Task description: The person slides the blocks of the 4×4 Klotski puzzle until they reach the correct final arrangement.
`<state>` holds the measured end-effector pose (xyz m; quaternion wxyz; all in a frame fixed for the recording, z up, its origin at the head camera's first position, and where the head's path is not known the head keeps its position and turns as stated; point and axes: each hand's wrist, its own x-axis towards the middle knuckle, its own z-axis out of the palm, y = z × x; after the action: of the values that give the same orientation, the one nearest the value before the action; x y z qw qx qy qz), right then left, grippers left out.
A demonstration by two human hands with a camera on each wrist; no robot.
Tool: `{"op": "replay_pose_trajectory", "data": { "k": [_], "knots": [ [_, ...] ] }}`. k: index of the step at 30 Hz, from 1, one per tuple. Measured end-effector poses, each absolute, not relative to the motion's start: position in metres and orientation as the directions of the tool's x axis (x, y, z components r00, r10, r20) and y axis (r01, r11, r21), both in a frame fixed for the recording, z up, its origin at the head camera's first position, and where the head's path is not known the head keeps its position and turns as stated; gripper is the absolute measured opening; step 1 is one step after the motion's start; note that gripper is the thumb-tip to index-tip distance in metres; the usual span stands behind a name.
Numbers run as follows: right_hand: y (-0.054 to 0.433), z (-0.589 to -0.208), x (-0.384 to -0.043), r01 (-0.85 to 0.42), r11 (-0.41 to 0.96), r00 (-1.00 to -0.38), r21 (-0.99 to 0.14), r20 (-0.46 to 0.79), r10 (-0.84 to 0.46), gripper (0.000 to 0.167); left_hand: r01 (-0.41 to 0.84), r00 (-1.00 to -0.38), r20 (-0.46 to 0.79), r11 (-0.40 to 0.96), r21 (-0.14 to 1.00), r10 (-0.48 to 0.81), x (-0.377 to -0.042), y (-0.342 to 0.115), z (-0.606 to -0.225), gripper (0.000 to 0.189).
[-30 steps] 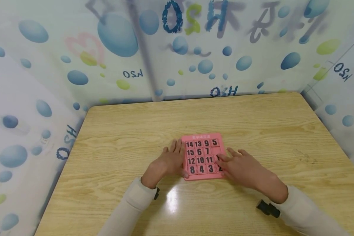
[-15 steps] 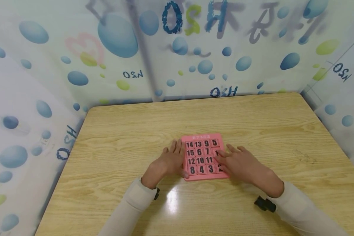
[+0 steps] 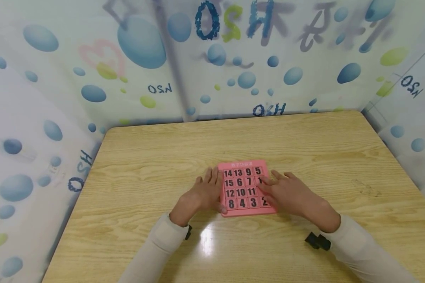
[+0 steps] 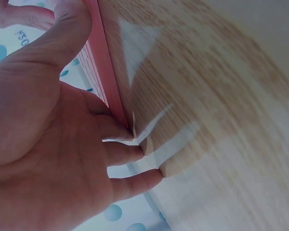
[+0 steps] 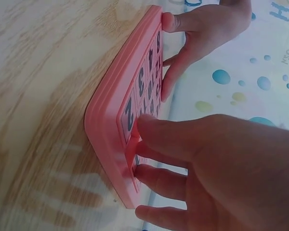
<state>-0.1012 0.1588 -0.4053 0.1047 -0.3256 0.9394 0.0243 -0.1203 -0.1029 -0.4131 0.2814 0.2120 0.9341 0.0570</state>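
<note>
Leaning over the table [image 3: 322, 149], a person works with both hands at a pink number puzzle [image 3: 244, 187] lying flat near the middle of the wood. From where I stand, the left hand [image 3: 204, 193] lies along the puzzle's left edge, fingers fairly straight, clenched on nothing, thumb at the near left corner. The right hand [image 3: 288, 194] reaches in from the other side with its fingers loosely spread, touching the 1 tile [image 3: 260, 179] rather than grasping it.

The left wrist view adds what the head view hides: those fingertips meet the table beside the pink side wall. The right wrist view shows the gap between the 2 tile [image 5: 128, 117] and the 1 tile, which the right hand mostly covers from above; whether the thumb there presses anything, I can't tell.

Its white lettering [image 3: 242, 164] sits at the far end and the digits read upright to the person, so the puzzle's slightly longer axis runs away from them, the far end leaning a touch left.

A second ago the 1 tile was in the third row, with the gap above it; now it sits in the second row, below the 5, and the gap is beneath. The left hand has stayed put.
</note>
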Motion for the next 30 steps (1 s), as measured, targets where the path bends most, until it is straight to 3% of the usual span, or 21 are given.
{"op": "replay_pose_trajectory", "data": {
  "k": [8,17,30],
  "knots": [
    [0.165,-0.400,-0.089,-0.676,0.736,-0.722,-0.020,-0.179,-0.668,0.046,0.363,-0.747,-0.510,0.904,0.224,0.426,-0.120,-0.102,-0.413,0.119],
    [0.165,-0.389,-0.065,-0.715,0.699,-0.679,-0.023,-0.219,-0.701,0.034,0.360,-0.736,-0.534,0.909,0.213,0.416,-0.122,-0.103,-0.412,0.121],
    [0.162,-0.392,-0.064,-0.672,0.740,-0.717,-0.039,-0.215,-0.663,0.040,0.366,-0.743,-0.523,0.907,0.208,0.419,-0.122,-0.101,-0.413,0.122]
  ]
}}
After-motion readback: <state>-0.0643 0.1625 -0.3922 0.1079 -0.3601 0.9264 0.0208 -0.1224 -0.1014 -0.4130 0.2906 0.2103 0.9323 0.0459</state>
